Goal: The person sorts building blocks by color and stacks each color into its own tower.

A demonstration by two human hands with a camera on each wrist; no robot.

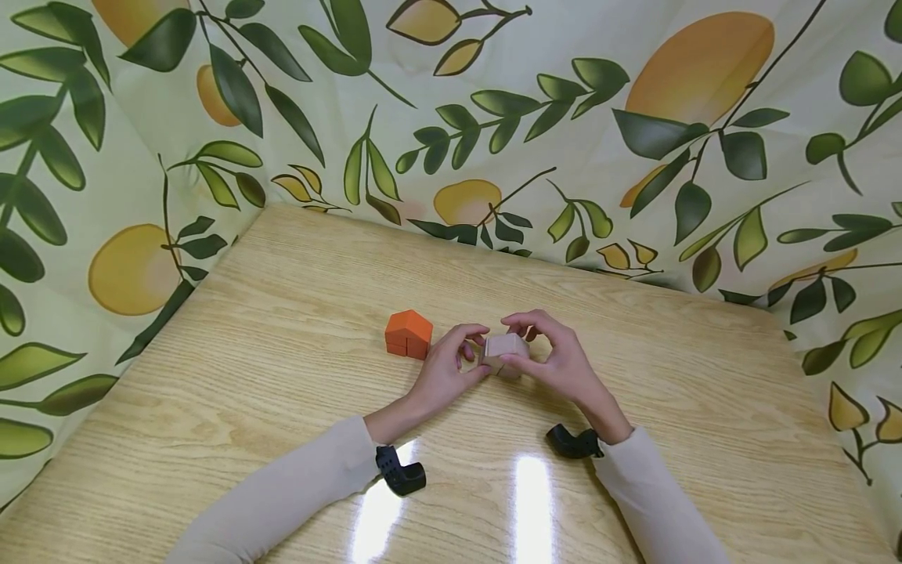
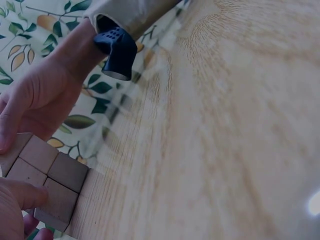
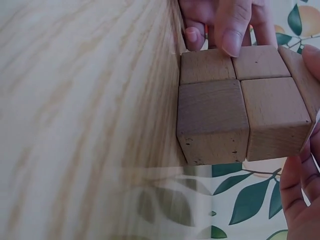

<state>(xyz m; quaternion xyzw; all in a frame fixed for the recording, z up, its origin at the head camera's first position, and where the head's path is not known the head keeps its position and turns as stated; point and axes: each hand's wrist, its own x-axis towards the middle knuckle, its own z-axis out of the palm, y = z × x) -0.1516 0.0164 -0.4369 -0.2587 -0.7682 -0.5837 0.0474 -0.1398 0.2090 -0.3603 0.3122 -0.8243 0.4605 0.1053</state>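
Plain wooden blocks stand pressed together on the table: cubes two high, with a slanted piece on top. At their left end, my left hand grips with its thumb on a cube's face and fingers curved behind. My right hand holds the upper part from the other side, thumb on the near side and fingers on the far side. Left of my hands sits an orange house-shaped group of blocks, close to the left hand's knuckles. Some of the blocks' far side is hidden by fingers.
The light wood table reaches back to a cloth printed with fruit and leaves. Both wrists carry black camera mounts, one at the left wrist and another at the right wrist. Bright reflections lie on the table's near part.
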